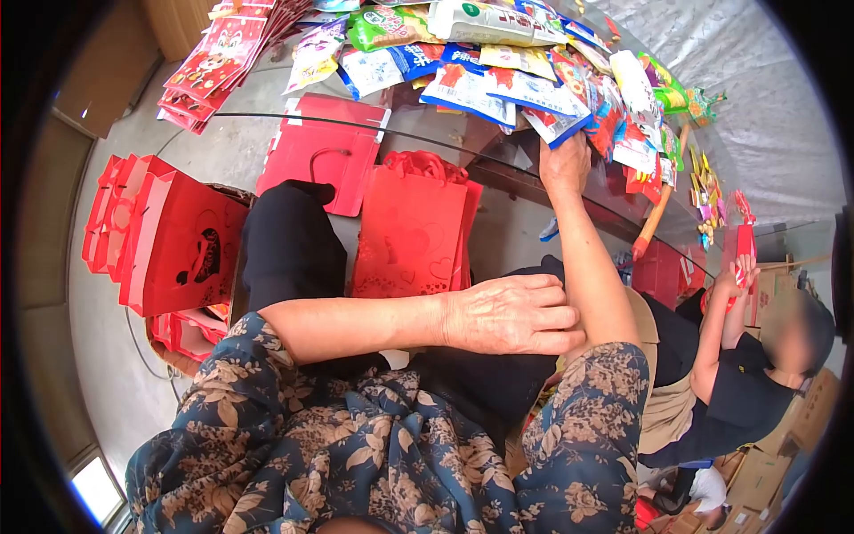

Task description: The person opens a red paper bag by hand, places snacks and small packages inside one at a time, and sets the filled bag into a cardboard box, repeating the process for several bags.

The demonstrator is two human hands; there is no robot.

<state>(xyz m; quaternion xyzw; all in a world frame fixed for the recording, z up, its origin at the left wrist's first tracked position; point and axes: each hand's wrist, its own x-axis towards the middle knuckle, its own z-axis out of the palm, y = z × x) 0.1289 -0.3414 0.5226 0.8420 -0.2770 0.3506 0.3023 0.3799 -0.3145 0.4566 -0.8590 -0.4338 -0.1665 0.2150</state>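
Observation:
My left hand (511, 316) lies across my front, fingers curled, beside my right forearm near the elbow; nothing shows in it. My right hand (565, 167) reaches up to the table's edge, at the near side of a pile of snack packets. A white and blue packet (559, 125) covers its fingertips, so their grip is hidden. More blue and white packets (469, 92) and a green packet (391, 28) lie in the pile. Below the table edge a red gift bag (409, 230) with hearts stands near my knee.
Red bags (178, 238) stand at the left, and a flat red piece (322, 151) lies beyond my knee. Red printed packets (222, 58) are stacked at the upper left. An orange stick (656, 221) lies at the right, where another person (743, 392) holds up both hands by a red item.

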